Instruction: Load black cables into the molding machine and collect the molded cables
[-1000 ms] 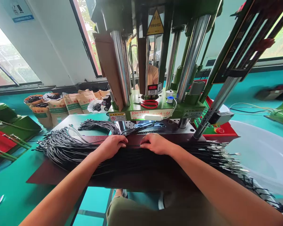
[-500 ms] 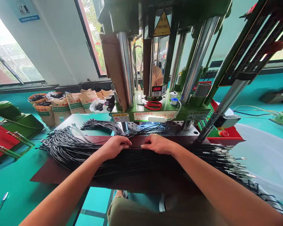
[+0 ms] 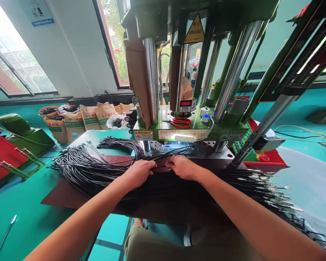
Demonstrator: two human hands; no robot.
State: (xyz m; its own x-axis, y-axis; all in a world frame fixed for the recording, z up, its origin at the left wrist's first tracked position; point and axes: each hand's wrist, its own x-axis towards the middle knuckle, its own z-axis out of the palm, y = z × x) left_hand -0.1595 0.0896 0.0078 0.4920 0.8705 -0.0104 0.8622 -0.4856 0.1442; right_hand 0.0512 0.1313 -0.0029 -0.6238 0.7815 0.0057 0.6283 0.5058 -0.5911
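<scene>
Cables like these look light and bendy to me, so weight won't be the issue. The black cable [image 3: 161,167] being worked seems to run in the short gap between the two hands, just in front of the green press [image 3: 206,125] and above the dark pile. Hard to pick out against all that black, though.

The left hand [image 3: 141,172] has thumb and fingers pinched narrow, seemingly on that cable, and the right hand [image 3: 183,167] has the same sort of pinch a little way along. The hidden side of each grip I can't tell.

Check the loose loops [image 3: 84,168] on the left: they curve easily but hold a springy bend, so I'd expect a jacket with some stiffness. Probably smooth and a bit slidey too, so a fingertip pinch with both hands close together, like here, makes sense for control.

I'd stay off the silver ends [image 3: 271,190] fanned out on the right of the brown board [image 3: 61,190]. They look like thin metal bits that could bend or snag on neighbours. Pulling one cable fast could drag others along, so grab mid-length and ease it.
</scene>
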